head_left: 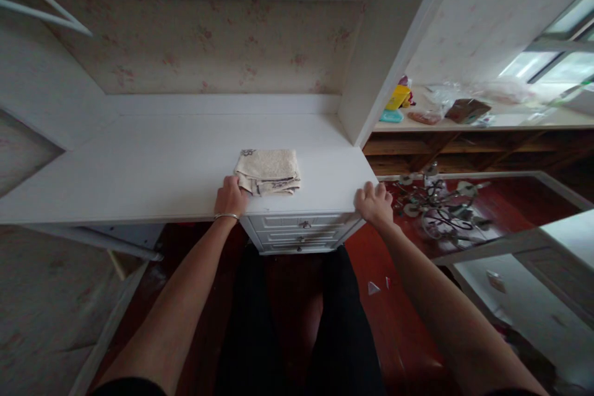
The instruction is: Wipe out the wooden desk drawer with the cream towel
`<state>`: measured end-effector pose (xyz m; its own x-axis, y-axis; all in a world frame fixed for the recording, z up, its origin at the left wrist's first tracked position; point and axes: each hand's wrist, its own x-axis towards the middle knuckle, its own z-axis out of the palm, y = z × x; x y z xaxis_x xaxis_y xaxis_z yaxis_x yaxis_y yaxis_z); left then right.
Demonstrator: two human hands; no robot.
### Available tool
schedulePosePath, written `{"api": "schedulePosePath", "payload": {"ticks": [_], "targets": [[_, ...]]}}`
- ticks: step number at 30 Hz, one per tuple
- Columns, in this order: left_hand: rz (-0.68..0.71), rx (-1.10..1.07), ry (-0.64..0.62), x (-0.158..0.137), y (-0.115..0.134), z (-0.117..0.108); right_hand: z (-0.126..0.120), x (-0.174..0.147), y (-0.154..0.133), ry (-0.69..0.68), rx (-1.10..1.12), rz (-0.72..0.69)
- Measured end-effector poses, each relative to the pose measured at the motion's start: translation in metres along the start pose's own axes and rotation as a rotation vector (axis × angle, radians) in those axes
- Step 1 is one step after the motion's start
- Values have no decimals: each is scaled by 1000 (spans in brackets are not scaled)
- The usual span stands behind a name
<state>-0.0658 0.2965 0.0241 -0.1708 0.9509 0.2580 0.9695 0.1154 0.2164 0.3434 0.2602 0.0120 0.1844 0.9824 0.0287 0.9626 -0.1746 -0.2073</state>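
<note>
A white desk [176, 161] spans the middle of the view. On its top lies a folded beige cloth [269, 167] with a dark pattern at one corner. Just left of the cloth, my left hand [231, 197] is closed over the desk's front edge, its fingertips beside the cloth. My right hand [375, 204] grips the desk's front right corner, its fingers curled over the edge. Between my hands, below the top, a white drawer unit [283, 223] shows several closed drawers with small knobs. The undersides of both hands are hidden.
An upright white panel [394, 43] rises at the desk's right rear. A metal chandelier [439, 201] lies on the red floor [394, 322] to the right. Beyond it, a low shelf [482, 127] holds bags and a box. A white cable [46, 6] hangs at the upper left.
</note>
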Motion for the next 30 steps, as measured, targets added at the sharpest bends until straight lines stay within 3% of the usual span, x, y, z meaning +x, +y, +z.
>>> {"api": "schedulePosePath", "payload": {"ticks": [4, 12, 30], "targets": [[-21, -48, 5, -4, 0, 0, 4, 4, 4, -76, -214, -117], [-7, 56, -46, -6, 3, -1, 2, 19, 13, -179, -268, -120], [85, 119, 16, -10, -2, 5, 3, 12, 11, -106, -373, -151]]}}
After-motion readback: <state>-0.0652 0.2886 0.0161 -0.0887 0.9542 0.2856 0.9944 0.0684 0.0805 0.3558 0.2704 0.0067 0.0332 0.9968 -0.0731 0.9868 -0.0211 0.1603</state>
